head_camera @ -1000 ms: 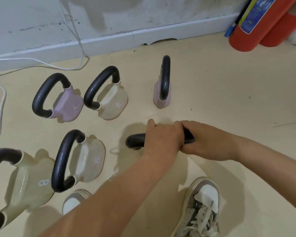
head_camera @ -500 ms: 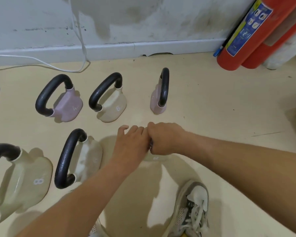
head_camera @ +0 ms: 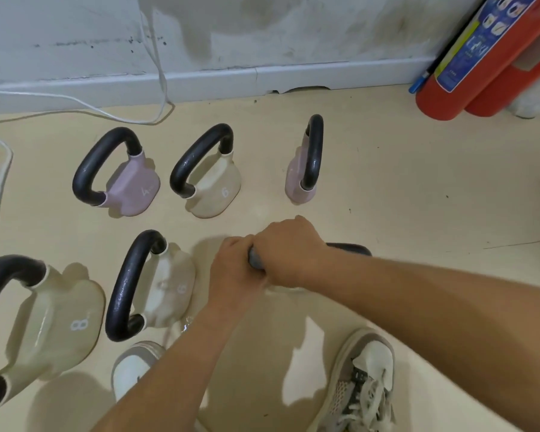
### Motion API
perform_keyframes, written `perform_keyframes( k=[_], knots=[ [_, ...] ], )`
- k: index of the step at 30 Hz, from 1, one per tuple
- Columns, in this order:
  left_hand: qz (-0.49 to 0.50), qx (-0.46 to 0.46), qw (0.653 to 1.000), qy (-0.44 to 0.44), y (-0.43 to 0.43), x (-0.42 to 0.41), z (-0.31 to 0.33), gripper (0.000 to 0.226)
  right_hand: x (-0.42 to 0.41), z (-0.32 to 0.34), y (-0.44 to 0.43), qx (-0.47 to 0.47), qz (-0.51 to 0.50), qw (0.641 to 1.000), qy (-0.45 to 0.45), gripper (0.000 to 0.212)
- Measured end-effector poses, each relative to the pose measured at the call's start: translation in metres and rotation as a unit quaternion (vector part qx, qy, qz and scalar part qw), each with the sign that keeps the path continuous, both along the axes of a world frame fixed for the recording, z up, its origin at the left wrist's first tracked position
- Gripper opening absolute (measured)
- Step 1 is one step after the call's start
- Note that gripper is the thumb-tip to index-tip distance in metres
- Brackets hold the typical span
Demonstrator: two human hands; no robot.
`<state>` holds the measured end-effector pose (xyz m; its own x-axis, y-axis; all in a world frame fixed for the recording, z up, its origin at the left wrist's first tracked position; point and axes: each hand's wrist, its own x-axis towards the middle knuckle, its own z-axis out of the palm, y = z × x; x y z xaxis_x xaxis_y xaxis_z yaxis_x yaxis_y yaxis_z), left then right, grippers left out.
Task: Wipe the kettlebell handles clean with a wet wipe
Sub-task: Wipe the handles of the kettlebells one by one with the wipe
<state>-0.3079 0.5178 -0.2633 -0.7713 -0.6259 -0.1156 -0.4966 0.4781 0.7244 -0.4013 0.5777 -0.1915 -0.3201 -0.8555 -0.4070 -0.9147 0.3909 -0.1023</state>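
Several kettlebells with black handles stand on the beige floor. The nearest one sits under my hands, and its handle [head_camera: 349,248] shows to the right of my right wrist, with a short grey stretch between my hands. My right hand [head_camera: 290,249] is wrapped around that handle from above. My left hand [head_camera: 233,269] is curled against the handle's left end, touching my right hand. A sliver of the cream body [head_camera: 282,289] shows below my hands. No wet wipe is visible; my hands hide whatever is in them.
Around it stand a pink 4 kettlebell [head_camera: 128,191], a cream 6 [head_camera: 215,188], a pink one [head_camera: 296,182], another cream 6 [head_camera: 169,291] and a cream 8 [head_camera: 50,325]. Red fire extinguishers [head_camera: 462,67] lean at the wall. A white cable [head_camera: 159,73] hangs down. My shoes [head_camera: 363,381] are below.
Both hands have slid left along the handle and closed up together. Its left end, bare a second ago, is now covered and its right end shows. The camera tilted up slightly.
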Motion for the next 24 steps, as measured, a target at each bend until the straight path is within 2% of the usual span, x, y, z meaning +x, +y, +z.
perform_keyframes(
  k=[2, 3, 5, 8, 11, 14, 15, 18, 21, 22, 23, 24],
  knots=[
    [-0.062, -0.062, 0.996, -0.028, -0.003, -0.001, 0.008, 0.013, -0.01, -0.001, 0.009, 0.027, -0.025, 0.997, -0.069, 0.027],
    [-0.087, -0.101, 0.991, -0.019, -0.001, -0.001, 0.013, 0.011, -0.013, -0.001, 0.014, 0.044, -0.029, 0.995, -0.089, 0.027],
    [-0.133, -0.156, 0.979, -0.008, 0.008, -0.004, 0.021, 0.019, -0.018, 0.001, 0.028, 0.061, -0.024, 0.992, -0.104, 0.023],
    [-0.211, -0.232, 0.948, -0.051, 0.019, -0.012, 0.033, 0.03, -0.025, 0.003, 0.052, 0.03, -0.024, 0.997, -0.069, 0.017],
    [-0.227, -0.281, 0.925, -0.119, 0.028, -0.027, 0.041, 0.037, -0.027, -0.003, 0.068, -0.036, -0.047, 0.998, 0.004, 0.017],
    [-0.244, -0.316, 0.902, -0.165, 0.046, -0.044, 0.055, 0.025, -0.028, -0.022, 0.087, -0.148, -0.12, 0.981, 0.043, 0.019],
    [-0.255, -0.309, 0.897, -0.186, 0.053, -0.051, 0.059, 0.016, -0.031, -0.028, 0.096, -0.189, -0.161, 0.968, 0.027, 0.017],
    [-0.289, -0.307, 0.881, -0.216, 0.074, -0.068, 0.063, 0.018, -0.036, -0.053, 0.124, -0.27, -0.262, 0.923, -0.085, 0.014],
    [-0.31, -0.308, 0.875, -0.208, 0.084, -0.078, 0.066, 0.021, -0.035, -0.063, 0.127, -0.344, -0.391, 0.799, -0.301, 0.023],
    [-0.312, -0.298, 0.878, -0.208, 0.081, -0.076, 0.067, 0.025, -0.035, -0.062, 0.126, -0.341, -0.402, 0.779, -0.341, 0.028],
    [-0.311, -0.288, 0.882, -0.208, 0.076, -0.072, 0.066, 0.031, -0.037, -0.056, 0.125, -0.327, -0.39, 0.786, -0.35, 0.034],
    [-0.307, -0.274, 0.89, -0.195, 0.069, -0.065, 0.066, 0.038, -0.04, -0.049, 0.126, -0.299, -0.371, 0.815, -0.329, 0.046]
  ],
)
